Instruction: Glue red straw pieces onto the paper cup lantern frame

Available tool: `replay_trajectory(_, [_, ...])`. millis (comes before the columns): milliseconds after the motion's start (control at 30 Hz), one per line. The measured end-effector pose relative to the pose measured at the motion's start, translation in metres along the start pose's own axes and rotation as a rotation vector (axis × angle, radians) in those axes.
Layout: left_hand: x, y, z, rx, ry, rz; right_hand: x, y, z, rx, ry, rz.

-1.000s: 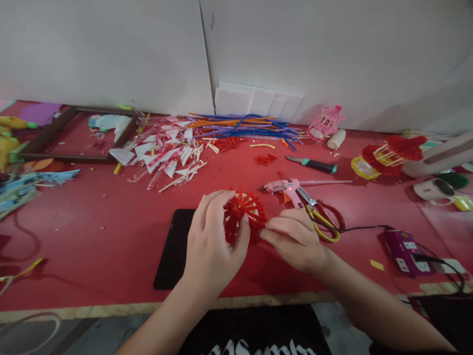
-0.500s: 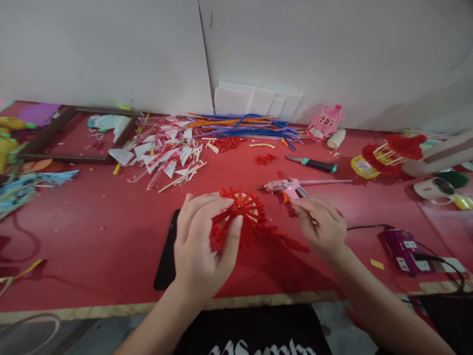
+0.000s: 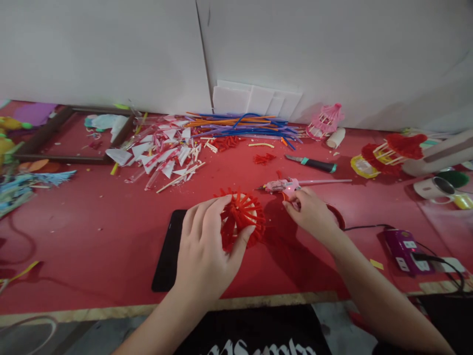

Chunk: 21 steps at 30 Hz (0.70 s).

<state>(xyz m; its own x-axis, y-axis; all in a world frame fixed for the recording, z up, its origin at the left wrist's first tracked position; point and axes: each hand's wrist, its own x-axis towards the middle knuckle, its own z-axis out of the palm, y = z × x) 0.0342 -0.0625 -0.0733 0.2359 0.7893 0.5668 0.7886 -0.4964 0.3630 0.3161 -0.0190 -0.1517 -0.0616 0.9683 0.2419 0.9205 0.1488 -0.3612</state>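
My left hand [image 3: 210, 241] is wrapped round the left side of a round red fuzzy piece [image 3: 244, 212], with red strips fanning out from its centre over a pale ring. To the right, my right hand [image 3: 310, 212] has its fingers closed at the handle of a pink glue gun [image 3: 283, 186], which lies on the red table with its nozzle pointing left. A long pale glue stick [image 3: 327, 181] sticks out from the gun's rear. Partly under my left hand's side is a black phone [image 3: 168, 254].
Behind lie a utility knife [image 3: 316, 163], blue and orange stems [image 3: 244, 125] and a heap of wrappers [image 3: 166, 148]. A purple power adapter [image 3: 406, 251] with cables and a mug [image 3: 432, 190] stand at the right. A dark frame [image 3: 66, 159] lies at the left.
My right hand has moved left and up to the glue gun's handle. The red strip that trailed to the right of the round piece no longer shows there. My left hand has shifted slightly right.
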Motion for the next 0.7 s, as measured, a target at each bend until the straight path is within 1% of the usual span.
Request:
replay_trajectory(167, [0.001,-0.005,-0.001,-0.032,-0.023,0.0,0.008,0.012,0.006,-0.039,0.002,0.107])
replay_trajectory(333, [0.01,-0.017,-0.005,-0.107,-0.12,0.049,0.008,0.019,0.014,-0.025,0.004,0.116])
replay_trajectory(400, [0.015,-0.023,-0.008,-0.125,-0.178,0.071,0.005,0.019,0.014,-0.009,0.051,0.111])
replay_trajectory(500, [0.022,-0.032,-0.012,-0.138,-0.254,0.11,0.002,0.016,0.008,0.026,0.182,0.109])
replay_trajectory(600, [0.027,-0.04,-0.015,-0.17,-0.31,0.15,-0.001,0.008,-0.005,0.082,0.315,0.097])
replay_trajectory(700, [0.029,-0.046,-0.017,-0.219,-0.357,0.147,-0.003,-0.002,-0.019,0.147,0.386,0.092])
